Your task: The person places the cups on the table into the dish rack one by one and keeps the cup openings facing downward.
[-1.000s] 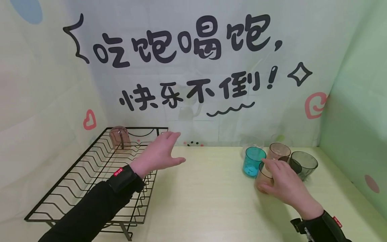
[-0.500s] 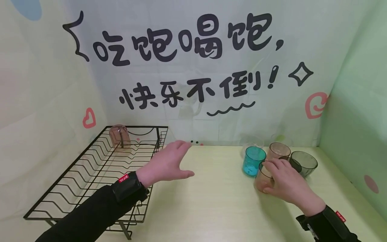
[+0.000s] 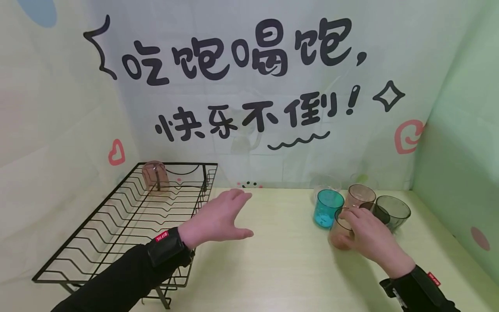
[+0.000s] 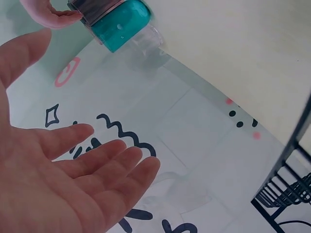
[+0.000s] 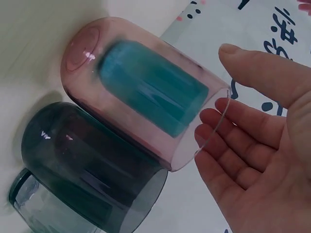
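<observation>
My right hand is at the rim of the nearest pink cup, which stands upright on the table. In the right wrist view the fingers lie loosely bent along the rim of that pink cup, and the thumb stands apart from its wall. A dark grey cup is right beside it. My left hand hovers to the right of the black wire rack, thumb spread from the fingers. Nothing lies in its palm in the left wrist view.
Behind the nearest pink cup stand a turquoise cup, another pink cup, a grey cup and clear ones near the back wall. One pink cup sits upside down at the rack's far left corner.
My left hand has moved right and nearer to me, away from over the rack's right edge. The right hand stays at the pink cup's rim with only slight shifts.
</observation>
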The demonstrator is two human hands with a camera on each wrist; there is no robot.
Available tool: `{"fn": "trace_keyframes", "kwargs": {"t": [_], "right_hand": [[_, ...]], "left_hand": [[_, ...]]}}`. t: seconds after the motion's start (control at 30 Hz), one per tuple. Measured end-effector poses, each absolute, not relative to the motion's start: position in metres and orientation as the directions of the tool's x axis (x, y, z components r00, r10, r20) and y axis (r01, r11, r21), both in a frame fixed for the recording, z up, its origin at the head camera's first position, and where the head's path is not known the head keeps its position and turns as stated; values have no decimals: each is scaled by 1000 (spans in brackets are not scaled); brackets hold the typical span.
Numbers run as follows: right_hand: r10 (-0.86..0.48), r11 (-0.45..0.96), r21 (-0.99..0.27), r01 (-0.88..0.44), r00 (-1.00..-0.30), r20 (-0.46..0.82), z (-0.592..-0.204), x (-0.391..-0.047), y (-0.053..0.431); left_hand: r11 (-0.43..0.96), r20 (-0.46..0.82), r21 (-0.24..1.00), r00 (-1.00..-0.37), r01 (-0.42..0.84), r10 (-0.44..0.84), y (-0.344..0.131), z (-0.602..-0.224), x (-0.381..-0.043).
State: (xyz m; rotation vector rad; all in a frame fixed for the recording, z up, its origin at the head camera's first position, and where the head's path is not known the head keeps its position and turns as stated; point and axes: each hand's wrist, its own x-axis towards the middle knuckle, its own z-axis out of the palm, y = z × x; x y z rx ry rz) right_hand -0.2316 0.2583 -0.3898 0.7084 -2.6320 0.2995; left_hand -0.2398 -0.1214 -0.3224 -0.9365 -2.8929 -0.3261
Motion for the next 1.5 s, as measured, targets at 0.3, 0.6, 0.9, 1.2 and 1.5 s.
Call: {"fn": "trace_keyframes", "kwargs": {"t": [0.3, 0.6, 0.9, 1.2, 1.5], "right_hand": [[-452, 847, -70, -527, -784, 425, -398, -236, 259], [-426, 859, -81, -506, -793, 435, -408, -237, 258], [-390, 862, -120, -492, -797, 462, -405, -231, 257], [-335, 850, -230, -473, -824, 456, -385, -220, 252], [-320, 817, -243, -523, -762, 563, -370, -213, 241]], "left_hand": [[775, 159, 200, -801, 599, 578, -121, -330, -237], [765, 172, 190, -788, 615, 591, -118, -329, -232], [750, 180, 214, -780, 626, 599, -116, -327, -230], [724, 219, 234, -760, 649, 612, -112, -322, -227], [723, 235, 242, -762, 647, 603, -109, -319, -229]]}}
